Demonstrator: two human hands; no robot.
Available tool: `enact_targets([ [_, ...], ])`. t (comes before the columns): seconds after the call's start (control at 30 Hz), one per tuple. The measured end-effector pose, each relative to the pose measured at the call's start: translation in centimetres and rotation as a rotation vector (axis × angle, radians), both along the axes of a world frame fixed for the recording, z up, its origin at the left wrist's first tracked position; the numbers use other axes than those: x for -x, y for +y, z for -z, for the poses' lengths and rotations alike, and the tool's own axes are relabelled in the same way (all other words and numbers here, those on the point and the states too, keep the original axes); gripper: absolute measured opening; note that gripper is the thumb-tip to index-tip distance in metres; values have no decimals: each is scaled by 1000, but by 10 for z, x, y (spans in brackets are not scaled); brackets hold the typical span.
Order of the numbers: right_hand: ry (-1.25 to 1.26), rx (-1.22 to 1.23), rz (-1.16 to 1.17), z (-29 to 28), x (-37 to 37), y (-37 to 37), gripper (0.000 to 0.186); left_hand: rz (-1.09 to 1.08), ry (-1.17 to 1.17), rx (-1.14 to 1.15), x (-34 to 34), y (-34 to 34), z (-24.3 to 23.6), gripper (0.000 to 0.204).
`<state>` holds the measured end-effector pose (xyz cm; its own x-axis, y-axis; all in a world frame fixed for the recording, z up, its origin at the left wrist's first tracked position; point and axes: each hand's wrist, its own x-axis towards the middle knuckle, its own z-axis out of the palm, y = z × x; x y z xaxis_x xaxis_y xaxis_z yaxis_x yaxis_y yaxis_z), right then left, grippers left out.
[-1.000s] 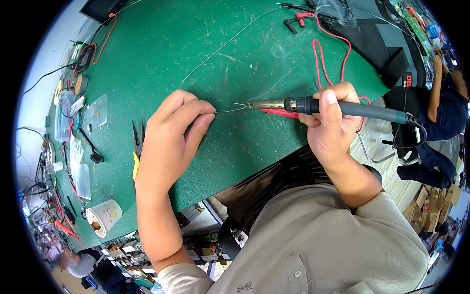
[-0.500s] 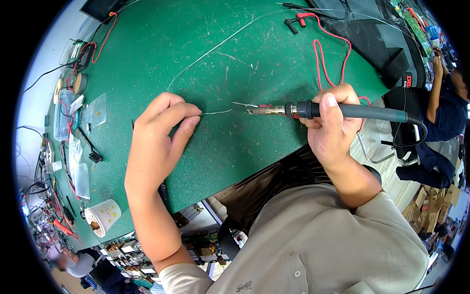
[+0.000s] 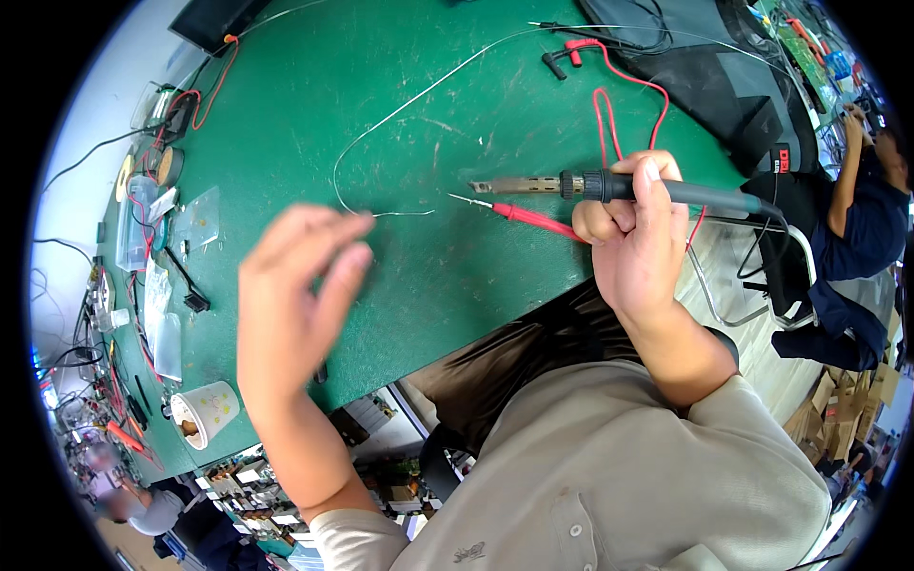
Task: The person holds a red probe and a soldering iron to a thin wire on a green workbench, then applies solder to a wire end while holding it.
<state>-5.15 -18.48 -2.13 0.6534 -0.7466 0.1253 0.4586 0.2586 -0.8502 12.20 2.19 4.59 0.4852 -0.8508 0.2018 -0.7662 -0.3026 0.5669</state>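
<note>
In my right hand [image 3: 647,247] is a soldering iron [image 3: 524,185] with a dark grey handle, its metal tip pointing left. The same hand also grips a red test probe [image 3: 533,219], whose bare metal point lies just below the iron's tip. My left hand [image 3: 286,305] is blurred, with thumb and forefinger apart and nothing seen between them. A thin silvery solder wire [image 3: 405,213] runs past its fingertips, its free end toward the probe point. From there it curves up across the green table [image 3: 400,333]; whether the fingertips touch it I cannot tell.
Black probe plugs [image 3: 554,65] and a red lead lie near a black bag [image 3: 705,86] at the far right. Along the left edge are a paper cup [image 3: 214,407], a clear plastic box [image 3: 136,219], a small black brush [image 3: 195,300] and tangled wires. Other people sit beyond the table.
My left thumb and forefinger have parted and let go of the solder wire. My right hand has tilted the iron and probe apart, so the red probe now shows below the iron.
</note>
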Motion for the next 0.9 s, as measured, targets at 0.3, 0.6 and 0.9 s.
enact_targets([
  [0.3,-161,-8,37,-26,10,-30,18,62,-54,-56,128,-76,37,40],
  [0.6,-162,14,21,-26,19,-62,18,-275,-119,-76,147,-95,41,19],
  [0.9,-161,-89,-74,-14,20,-55,17,-394,-106,-40,136,-45,44,14],
])
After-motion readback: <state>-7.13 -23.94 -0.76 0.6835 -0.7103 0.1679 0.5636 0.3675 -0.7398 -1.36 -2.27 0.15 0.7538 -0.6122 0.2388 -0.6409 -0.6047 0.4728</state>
